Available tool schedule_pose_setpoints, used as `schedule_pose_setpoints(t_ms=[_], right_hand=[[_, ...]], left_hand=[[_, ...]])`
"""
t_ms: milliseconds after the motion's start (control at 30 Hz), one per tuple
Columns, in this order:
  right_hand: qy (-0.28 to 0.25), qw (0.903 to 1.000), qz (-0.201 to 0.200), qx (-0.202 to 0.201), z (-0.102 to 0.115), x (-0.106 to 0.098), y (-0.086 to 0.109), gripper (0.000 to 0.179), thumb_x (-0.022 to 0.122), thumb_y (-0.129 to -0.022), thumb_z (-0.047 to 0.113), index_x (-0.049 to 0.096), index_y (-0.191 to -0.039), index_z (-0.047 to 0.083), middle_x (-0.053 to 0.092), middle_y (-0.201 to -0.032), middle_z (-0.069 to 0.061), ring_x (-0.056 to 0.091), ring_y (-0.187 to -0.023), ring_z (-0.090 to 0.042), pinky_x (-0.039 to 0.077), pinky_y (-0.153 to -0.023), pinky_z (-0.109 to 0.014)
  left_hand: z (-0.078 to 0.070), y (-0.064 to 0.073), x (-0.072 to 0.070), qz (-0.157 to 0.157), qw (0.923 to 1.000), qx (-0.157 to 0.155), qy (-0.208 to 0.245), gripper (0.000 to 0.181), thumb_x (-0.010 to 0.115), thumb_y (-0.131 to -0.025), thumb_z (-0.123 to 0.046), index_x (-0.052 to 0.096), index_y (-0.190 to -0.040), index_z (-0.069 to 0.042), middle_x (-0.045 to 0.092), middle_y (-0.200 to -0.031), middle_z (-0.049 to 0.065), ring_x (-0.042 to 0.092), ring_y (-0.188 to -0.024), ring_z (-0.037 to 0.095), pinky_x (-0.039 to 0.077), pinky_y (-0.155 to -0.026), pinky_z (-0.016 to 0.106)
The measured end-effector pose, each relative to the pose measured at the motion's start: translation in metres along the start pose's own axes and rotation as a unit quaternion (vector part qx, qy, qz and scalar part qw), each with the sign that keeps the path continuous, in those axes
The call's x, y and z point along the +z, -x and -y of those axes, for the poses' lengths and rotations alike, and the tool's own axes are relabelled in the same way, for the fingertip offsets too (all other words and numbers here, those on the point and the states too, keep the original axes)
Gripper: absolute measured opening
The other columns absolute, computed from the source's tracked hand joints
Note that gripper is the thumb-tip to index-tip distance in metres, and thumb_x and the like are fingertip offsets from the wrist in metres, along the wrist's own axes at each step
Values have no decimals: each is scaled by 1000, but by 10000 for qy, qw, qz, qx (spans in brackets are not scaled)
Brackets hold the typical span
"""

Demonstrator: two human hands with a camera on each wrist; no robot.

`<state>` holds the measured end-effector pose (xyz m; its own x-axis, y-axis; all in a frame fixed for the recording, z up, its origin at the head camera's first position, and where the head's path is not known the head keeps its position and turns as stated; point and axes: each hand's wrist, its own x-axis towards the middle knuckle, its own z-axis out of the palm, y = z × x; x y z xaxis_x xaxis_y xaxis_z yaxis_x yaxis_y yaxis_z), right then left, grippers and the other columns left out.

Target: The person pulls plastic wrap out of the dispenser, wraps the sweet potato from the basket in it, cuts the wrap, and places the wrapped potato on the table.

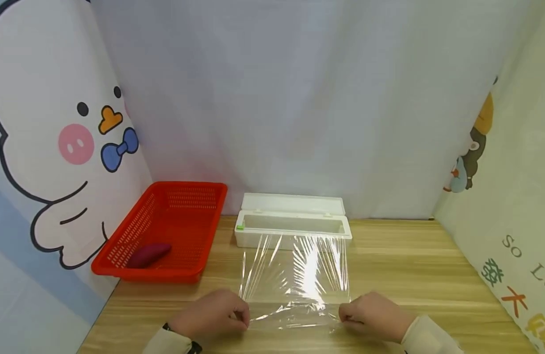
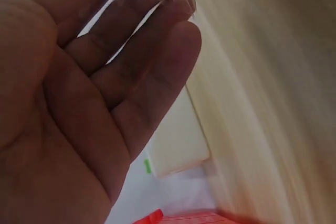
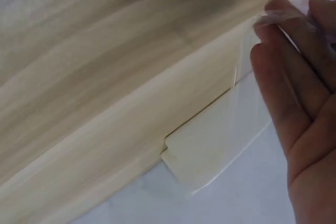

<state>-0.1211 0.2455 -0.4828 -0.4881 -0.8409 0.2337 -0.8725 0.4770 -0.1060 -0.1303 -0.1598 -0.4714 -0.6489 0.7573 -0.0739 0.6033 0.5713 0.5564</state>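
A sheet of clear plastic wrap stretches from a white dispenser box towards me, taut and shiny above the table. My left hand pinches its near left corner. The near right corner is pinched by my right hand. The box stands with its lid raised, and a small green slider sits at its left end. In the left wrist view, bits of film cling to the fingertips. The right wrist view shows film hanging from the right fingers.
On the left stands a red plastic basket with a purple, elongated item in it, perhaps a sweet potato. The wooden table ends at a pale curtain behind. Printed cloth hangs at both sides.
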Motion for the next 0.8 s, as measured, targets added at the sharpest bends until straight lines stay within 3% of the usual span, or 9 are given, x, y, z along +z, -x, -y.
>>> schedule_pose_setpoints(t_ms=[133, 300, 433, 567, 733, 800], right_hand=[[560, 9975, 168, -392, 3, 10, -2, 16, 73, -80, 26, 59, -72, 29, 53, -76, 20, 43, -64, 7, 36, -51, -14], [740, 9953, 53, -626, 11, 12, -4, 11, 77, -73, 28, 67, -70, 32, 51, -83, 16, 43, -76, 0, 40, -66, -18], [210, 9988, 241, -381, 14, 11, 0, 7, 73, -79, 31, 67, -77, 32, 48, -78, 20, 36, -71, 6, 34, -64, -12], [-532, 9972, 519, 89, 13, 10, 2, 15, 64, -90, 27, 58, -76, 28, 44, -69, 23, 36, -61, 9, 32, -57, -8], [-844, 9946, 397, 463, 6, 17, -1, 18, 61, -93, 21, 57, -77, 27, 45, -68, 25, 37, -57, 9, 33, -55, -8], [-920, 9937, 386, 520, 4, 21, 0, 16, 62, -92, 21, 59, -78, 28, 47, -71, 26, 39, -59, 10, 34, -56, -7]], left_hand=[[9, 0, 10, -89, 9996, 155, -221, 10, 71, -83, -27, 66, -78, -34, 56, -79, -24, 52, -74, -6, 46, -70, 19], [12, -1, 18, 31, 9989, 117, -451, 11, 71, -83, -29, 65, -76, -35, 54, -74, -25, 48, -71, -5, 42, -67, 17], [10, -4, 21, 225, 9983, -45, -531, 10, 71, -83, -32, 65, -77, -36, 53, -72, -23, 45, -70, -2, 40, -65, 18], [9, -7, 22, 303, 9985, -408, -188, 7, 65, -88, -35, 62, -82, -36, 53, -70, -20, 47, -65, -1, 41, -59, 20], [10, -11, 24, 82, 9992, -311, -233, 11, 63, -89, -30, 63, -79, -34, 54, -69, -21, 47, -63, -2, 41, -59, 20], [11, -12, 25, 141, 9992, -235, -292, 13, 64, -87, -27, 64, -76, -34, 54, -68, -22, 48, -63, -2, 42, -60, 19]])
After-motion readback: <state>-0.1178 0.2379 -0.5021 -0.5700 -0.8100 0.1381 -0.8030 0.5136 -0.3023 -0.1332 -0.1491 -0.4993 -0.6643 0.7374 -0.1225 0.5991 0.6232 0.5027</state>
